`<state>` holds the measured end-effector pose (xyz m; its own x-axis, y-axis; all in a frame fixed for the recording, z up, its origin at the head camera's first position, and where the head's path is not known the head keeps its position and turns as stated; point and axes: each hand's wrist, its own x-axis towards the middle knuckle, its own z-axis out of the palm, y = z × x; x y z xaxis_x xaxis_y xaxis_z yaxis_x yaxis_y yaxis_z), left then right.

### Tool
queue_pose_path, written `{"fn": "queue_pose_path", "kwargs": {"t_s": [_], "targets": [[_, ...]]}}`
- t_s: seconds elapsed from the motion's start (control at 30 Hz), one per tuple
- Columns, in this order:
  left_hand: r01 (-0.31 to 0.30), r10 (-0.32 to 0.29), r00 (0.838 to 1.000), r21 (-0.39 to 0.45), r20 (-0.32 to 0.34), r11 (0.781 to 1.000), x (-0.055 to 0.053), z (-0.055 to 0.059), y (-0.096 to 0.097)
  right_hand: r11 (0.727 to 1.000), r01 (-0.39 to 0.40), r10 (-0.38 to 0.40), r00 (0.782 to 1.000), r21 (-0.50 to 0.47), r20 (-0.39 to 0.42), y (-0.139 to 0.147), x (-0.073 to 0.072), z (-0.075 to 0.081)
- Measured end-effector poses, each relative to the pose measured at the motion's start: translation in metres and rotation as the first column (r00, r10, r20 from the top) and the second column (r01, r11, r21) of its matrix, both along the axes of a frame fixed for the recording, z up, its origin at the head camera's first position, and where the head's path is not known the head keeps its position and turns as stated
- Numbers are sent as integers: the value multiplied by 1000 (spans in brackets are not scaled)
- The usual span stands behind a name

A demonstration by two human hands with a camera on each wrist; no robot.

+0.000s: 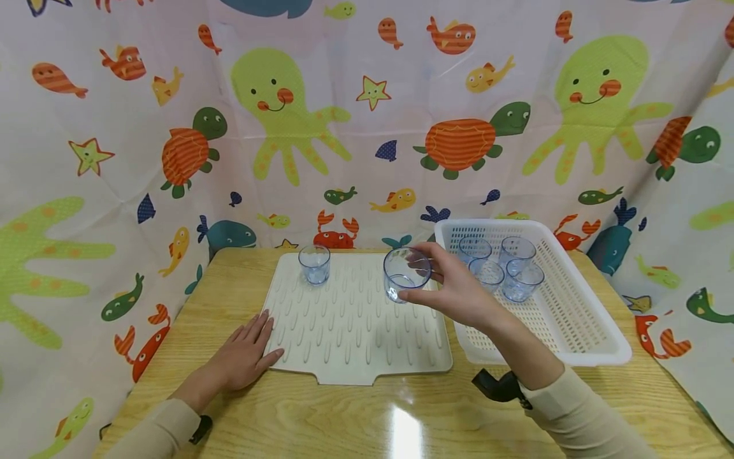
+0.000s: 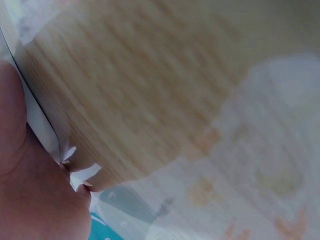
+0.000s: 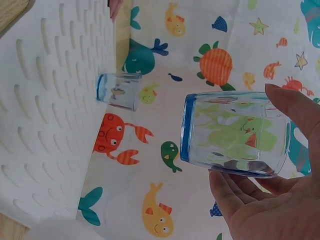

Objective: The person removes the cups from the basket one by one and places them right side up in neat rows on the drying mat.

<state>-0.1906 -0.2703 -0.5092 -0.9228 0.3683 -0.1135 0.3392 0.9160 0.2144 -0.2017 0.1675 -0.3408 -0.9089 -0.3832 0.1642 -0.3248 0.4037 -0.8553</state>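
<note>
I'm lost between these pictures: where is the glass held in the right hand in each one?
Head: the held glass is just right of centre, over the white mat.
Left wrist: not in this picture.
Right wrist: right of centre, tipped sideways in the picture, in the right hand.
Shared landmark: the sea-animal curtain, blurred in the left wrist view.

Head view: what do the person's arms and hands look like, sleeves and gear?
Left hand and right hand: no gloves or rings visible. Left sleeve and right sleeve: plain beige. Left black fitting and right black fitting sit by the cuffs; the right one looks curved.
</note>
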Motion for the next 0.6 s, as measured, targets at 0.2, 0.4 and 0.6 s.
{"fn": "queue_pose_path", "kwargs": {"t_s": [0.2,0.4,0.6], "targets": [[-1,1,1000,-3,3,1000,-1,0,0,1000,-2,2,1000,11,-7,-5,0,2],[0,0,1000,-3,-2,1000,-2,-2,-1,1000,-2,2,1000,15,-6,-10,-1,2],[6,-6,1000,5,-4,1000,-1,-1,0,1000,7,-7,1000,3,-11,-14,-4,0]]}}
